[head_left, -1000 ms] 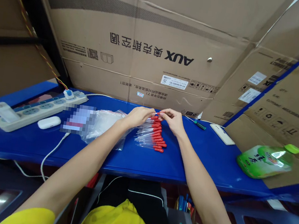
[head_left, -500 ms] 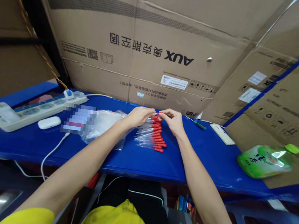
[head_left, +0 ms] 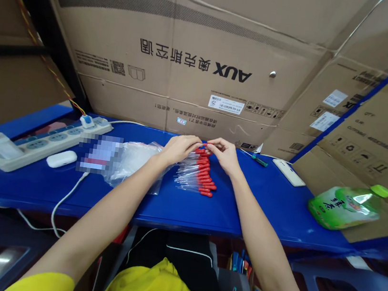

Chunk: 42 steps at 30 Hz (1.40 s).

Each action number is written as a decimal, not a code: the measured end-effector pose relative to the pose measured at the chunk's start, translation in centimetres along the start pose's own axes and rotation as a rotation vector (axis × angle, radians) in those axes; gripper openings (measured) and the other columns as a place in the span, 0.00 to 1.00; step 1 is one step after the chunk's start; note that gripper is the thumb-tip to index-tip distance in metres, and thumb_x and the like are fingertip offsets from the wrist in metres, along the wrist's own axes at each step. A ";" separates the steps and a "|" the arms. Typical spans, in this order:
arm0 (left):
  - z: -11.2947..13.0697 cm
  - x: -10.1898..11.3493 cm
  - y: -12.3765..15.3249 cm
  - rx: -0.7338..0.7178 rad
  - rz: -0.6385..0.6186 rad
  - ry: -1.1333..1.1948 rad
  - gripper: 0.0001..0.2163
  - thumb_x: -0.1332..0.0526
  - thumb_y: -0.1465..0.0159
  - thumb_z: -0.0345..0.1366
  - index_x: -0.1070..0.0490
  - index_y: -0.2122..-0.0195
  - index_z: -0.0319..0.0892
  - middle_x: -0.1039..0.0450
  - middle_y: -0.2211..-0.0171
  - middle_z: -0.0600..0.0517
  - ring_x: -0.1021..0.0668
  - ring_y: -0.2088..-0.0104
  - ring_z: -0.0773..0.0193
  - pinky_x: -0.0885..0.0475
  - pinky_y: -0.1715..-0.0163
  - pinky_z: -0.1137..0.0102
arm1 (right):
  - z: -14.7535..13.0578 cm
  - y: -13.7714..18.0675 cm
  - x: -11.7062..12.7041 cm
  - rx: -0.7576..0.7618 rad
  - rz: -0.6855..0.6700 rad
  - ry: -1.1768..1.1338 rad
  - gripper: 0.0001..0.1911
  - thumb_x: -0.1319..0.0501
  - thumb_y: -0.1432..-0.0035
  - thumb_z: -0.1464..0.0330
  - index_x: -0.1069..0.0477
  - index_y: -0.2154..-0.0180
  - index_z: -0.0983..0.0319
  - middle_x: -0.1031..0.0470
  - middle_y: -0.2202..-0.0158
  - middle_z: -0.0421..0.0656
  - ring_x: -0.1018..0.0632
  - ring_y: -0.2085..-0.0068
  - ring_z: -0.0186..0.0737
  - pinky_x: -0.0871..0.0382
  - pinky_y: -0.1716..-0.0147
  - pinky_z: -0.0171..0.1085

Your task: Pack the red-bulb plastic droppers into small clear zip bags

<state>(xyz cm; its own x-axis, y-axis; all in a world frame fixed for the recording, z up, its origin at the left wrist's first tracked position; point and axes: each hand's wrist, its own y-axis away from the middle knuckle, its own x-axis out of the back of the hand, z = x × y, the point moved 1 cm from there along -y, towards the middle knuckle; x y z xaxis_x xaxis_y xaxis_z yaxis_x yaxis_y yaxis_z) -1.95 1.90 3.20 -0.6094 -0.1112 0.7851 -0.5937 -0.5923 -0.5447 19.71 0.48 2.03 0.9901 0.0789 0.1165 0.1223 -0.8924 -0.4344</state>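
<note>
A row of glass droppers with red rubber bulbs (head_left: 203, 173) lies on the blue table (head_left: 220, 212), bulbs to the right and clear tubes to the left. Just beyond its far end, my left hand (head_left: 180, 148) and my right hand (head_left: 226, 156) meet. Between their fingertips is one dropper, its red bulb (head_left: 204, 144) showing; my left fingers hide most of its tube. Both hands are closed in a pinch, the right one at the bulb end. Beside my left forearm lies a clear plastic bag (head_left: 134, 159).
On the left are a power strip (head_left: 52, 141), a white earphone case (head_left: 61, 159) and a blurred-out phone (head_left: 101, 151). A screwdriver (head_left: 258, 161), a white slab-like device (head_left: 288, 172) and a green bottle (head_left: 344, 207) are on the right. Cardboard (head_left: 174, 80) walls the back.
The held dropper's red bulb shows more plainly between my fingertips, and my right hand has shifted slightly. The row of droppers looks the same.
</note>
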 end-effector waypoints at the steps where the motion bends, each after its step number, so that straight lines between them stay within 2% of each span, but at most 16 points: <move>1: 0.0 0.0 0.0 0.004 -0.016 0.004 0.19 0.52 0.22 0.46 0.23 0.52 0.45 0.17 0.54 0.48 0.18 0.53 0.56 0.31 0.57 0.66 | 0.0 0.0 0.1 0.003 0.002 0.004 0.23 0.23 0.51 0.49 0.20 0.64 0.60 0.16 0.70 0.43 0.16 0.67 0.43 0.19 0.61 0.43; 10: -0.5 -0.1 -0.1 -0.046 -0.068 0.069 0.18 0.52 0.23 0.44 0.24 0.59 0.43 0.19 0.63 0.47 0.19 0.61 0.56 0.32 0.60 0.67 | -0.2 0.2 0.1 -0.001 -0.007 -0.001 0.23 0.23 0.52 0.48 0.19 0.66 0.60 0.16 0.71 0.44 0.17 0.69 0.44 0.19 0.62 0.44; 21: -0.3 -0.1 -0.1 -0.046 -0.084 0.057 0.19 0.52 0.23 0.44 0.24 0.60 0.43 0.19 0.64 0.46 0.20 0.63 0.57 0.34 0.62 0.67 | -0.2 0.3 -0.3 0.005 -0.024 -0.024 0.22 0.22 0.54 0.50 0.18 0.67 0.60 0.17 0.73 0.43 0.18 0.71 0.42 0.20 0.65 0.42; 28: -0.3 -0.3 0.0 -0.040 -0.086 0.036 0.19 0.52 0.23 0.44 0.24 0.61 0.43 0.20 0.65 0.46 0.20 0.63 0.56 0.33 0.62 0.67 | -0.2 0.4 -0.4 0.013 -0.036 0.043 0.24 0.23 0.52 0.48 0.18 0.65 0.61 0.17 0.72 0.43 0.18 0.71 0.42 0.22 0.65 0.41; 35: 0.1 0.0 -0.3 -0.034 0.019 0.074 0.18 0.49 0.23 0.46 0.23 0.56 0.43 0.18 0.58 0.46 0.18 0.58 0.56 0.30 0.57 0.66 | -0.6 0.2 0.2 -0.005 -0.032 0.023 0.24 0.25 0.49 0.48 0.18 0.59 0.59 0.15 0.68 0.43 0.16 0.67 0.44 0.19 0.60 0.44; 42: -0.2 0.3 0.1 -0.016 0.016 0.083 0.16 0.47 0.23 0.47 0.23 0.54 0.45 0.18 0.56 0.48 0.19 0.57 0.57 0.29 0.56 0.66 | -0.4 0.1 0.4 -0.048 -0.006 -0.012 0.25 0.23 0.53 0.48 0.18 0.61 0.59 0.16 0.69 0.43 0.16 0.67 0.43 0.19 0.60 0.43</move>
<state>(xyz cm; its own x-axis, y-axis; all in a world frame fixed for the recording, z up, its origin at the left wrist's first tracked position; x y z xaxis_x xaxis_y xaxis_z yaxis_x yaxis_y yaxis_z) -2.24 1.95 3.35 -0.6596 -0.0533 0.7497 -0.5917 -0.5782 -0.5617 20.05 0.22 2.33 0.9901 0.0895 0.1078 0.1250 -0.9120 -0.3907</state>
